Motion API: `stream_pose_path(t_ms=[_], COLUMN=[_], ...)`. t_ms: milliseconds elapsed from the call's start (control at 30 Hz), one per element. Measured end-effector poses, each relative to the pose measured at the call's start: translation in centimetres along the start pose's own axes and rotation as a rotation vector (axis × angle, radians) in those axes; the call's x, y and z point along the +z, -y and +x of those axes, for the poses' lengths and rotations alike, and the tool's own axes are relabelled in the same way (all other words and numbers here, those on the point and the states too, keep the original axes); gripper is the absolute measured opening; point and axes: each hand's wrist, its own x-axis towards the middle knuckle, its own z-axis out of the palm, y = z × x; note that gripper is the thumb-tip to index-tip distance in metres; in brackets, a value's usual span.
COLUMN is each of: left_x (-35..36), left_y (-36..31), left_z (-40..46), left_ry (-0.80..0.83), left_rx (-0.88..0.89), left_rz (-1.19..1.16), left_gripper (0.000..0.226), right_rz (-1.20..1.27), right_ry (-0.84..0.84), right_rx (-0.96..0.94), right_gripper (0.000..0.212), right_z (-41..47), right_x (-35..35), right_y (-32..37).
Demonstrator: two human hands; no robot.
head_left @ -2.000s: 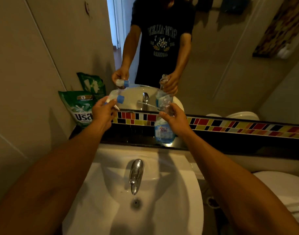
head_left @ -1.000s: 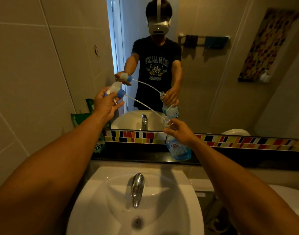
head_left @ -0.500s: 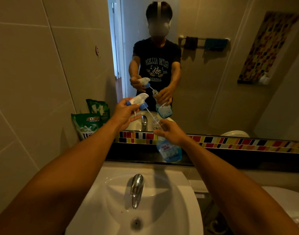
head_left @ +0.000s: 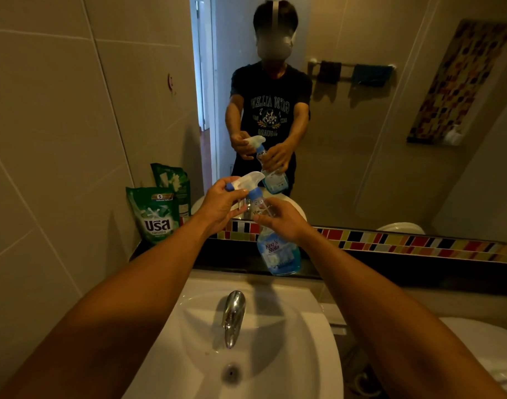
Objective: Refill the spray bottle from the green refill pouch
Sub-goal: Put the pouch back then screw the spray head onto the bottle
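A clear spray bottle (head_left: 278,251) with blue liquid low in it and a blue label hangs above the dark ledge, tilted. My right hand (head_left: 281,220) grips its neck. My left hand (head_left: 222,205) holds the white and blue trigger head (head_left: 248,182), which sits at the bottle's mouth with its blue collar on the neck. The green refill pouch (head_left: 157,216) stands upright on the ledge at the left, leaning against the tiled wall, apart from both hands.
A white sink (head_left: 318,355) with a chrome tap (head_left: 232,315) lies below the hands. A mirror (head_left: 361,168) fills the wall ahead above a coloured tile strip (head_left: 404,243). A white toilet (head_left: 491,349) is at the lower right. The tiled wall closes the left side.
My left hand has swung the trigger head from up left back to the bottle's mouth, and the dip tube has gone down inside. The bottle stays in my right hand.
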Motion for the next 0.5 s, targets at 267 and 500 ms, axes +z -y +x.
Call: stream_pose_path(t_ms=[267, 500], left_x=[0.0, -0.3], left_y=[0.3, 1.4], left_z=[-1.1, -0.6], left_ry=[0.025, -0.067], left_rx=[0.023, 0.183], left_rz=[0.074, 0.212], left_gripper=[0.051, 0.058], right_rz=[0.041, 0.020], right_ry=[0.029, 0.027], right_rx=[0.013, 0.021], right_gripper=[0.040, 0.042], right_z=[0.1, 0.3], right_x=[0.9, 1.4], right_y=[-0.2, -0.1])
